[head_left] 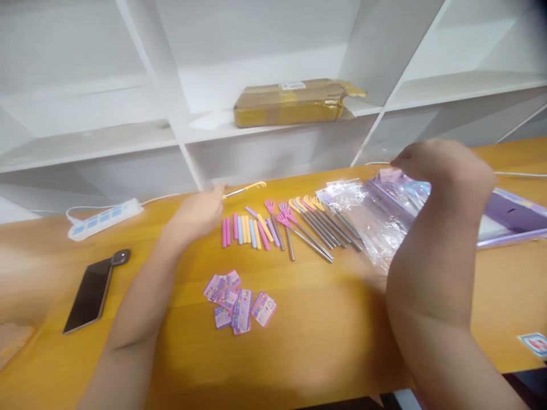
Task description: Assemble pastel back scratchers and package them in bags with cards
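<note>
My left hand [199, 212] is closed around the handle end of a back scratcher [243, 189] with a yellow claw head and a thin metal rod, held above the back of the table. My right hand [448, 162] bends down over clear plastic packaging and a purple box [506, 213]; its fingers are mostly hidden, so any grip does not show. Between my hands lie several claw-headed metal rods [322, 228] in pink, purple and yellow. Left of them is a row of coloured handle tubes [245, 230]. Crumpled clear plastic bags [363, 216] lie beside the rods.
Small printed cards [241, 310] lie in a loose pile on the wooden table [299, 364]. A power strip [106, 219], a phone [89, 293] and a small dark object [121, 257] are at left. Behind, a taped carton [293, 103] sits in the white shelf [205, 134].
</note>
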Action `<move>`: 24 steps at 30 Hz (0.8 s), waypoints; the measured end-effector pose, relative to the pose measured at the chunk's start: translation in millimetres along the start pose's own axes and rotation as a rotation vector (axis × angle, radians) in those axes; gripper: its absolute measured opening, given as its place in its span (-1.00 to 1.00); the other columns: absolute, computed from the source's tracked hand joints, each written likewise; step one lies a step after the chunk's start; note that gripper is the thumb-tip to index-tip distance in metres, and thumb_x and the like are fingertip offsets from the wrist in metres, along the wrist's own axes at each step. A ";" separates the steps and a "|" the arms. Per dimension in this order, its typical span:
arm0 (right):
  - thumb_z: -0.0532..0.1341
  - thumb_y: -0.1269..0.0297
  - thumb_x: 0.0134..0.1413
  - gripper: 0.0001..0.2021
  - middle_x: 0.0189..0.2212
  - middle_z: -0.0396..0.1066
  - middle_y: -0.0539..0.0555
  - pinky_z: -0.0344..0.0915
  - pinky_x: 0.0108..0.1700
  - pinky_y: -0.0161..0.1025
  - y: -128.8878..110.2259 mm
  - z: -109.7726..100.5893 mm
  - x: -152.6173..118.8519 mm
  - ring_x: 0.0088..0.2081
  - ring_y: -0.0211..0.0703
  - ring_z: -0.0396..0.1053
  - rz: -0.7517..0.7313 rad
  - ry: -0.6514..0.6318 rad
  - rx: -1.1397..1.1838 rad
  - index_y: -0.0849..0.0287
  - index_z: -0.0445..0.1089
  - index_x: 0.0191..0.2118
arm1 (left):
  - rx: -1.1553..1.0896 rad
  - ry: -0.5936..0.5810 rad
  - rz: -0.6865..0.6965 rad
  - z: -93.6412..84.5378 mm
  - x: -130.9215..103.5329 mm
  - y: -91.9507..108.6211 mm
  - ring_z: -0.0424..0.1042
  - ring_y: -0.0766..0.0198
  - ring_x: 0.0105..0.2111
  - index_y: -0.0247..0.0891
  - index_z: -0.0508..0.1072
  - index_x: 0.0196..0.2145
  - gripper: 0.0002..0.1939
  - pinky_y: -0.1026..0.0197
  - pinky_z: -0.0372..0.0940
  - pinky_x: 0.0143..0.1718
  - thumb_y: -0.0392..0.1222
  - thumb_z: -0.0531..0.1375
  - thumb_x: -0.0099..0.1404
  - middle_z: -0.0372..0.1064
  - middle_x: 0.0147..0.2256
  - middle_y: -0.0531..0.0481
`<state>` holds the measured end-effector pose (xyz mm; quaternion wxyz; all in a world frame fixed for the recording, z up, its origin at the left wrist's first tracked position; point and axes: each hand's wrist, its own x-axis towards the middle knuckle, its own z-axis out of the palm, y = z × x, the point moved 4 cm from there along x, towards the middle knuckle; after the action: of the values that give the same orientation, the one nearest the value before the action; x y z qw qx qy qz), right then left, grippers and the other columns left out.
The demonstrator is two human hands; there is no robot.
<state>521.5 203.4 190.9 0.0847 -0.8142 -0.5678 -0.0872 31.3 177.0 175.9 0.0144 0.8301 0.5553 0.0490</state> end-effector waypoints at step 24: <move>0.47 -0.22 0.20 -0.53 -0.25 0.57 0.11 0.57 -0.17 -0.11 -184.8 -58.3 -126.1 -0.24 -0.12 0.57 -0.650 -0.149 1.553 0.10 0.49 -0.12 | -0.973 -0.070 0.417 2.8 -11.7 68.0 0.47 0.29 -0.24 -0.13 0.73 -0.14 -0.72 0.25 0.44 -0.27 0.08 0.31 0.50 0.38 -0.10 -0.08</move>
<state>302.4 137.9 224.5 0.5533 -0.3246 -0.6765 0.3617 89.7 140.3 177.7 0.4064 0.8214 0.2909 0.2750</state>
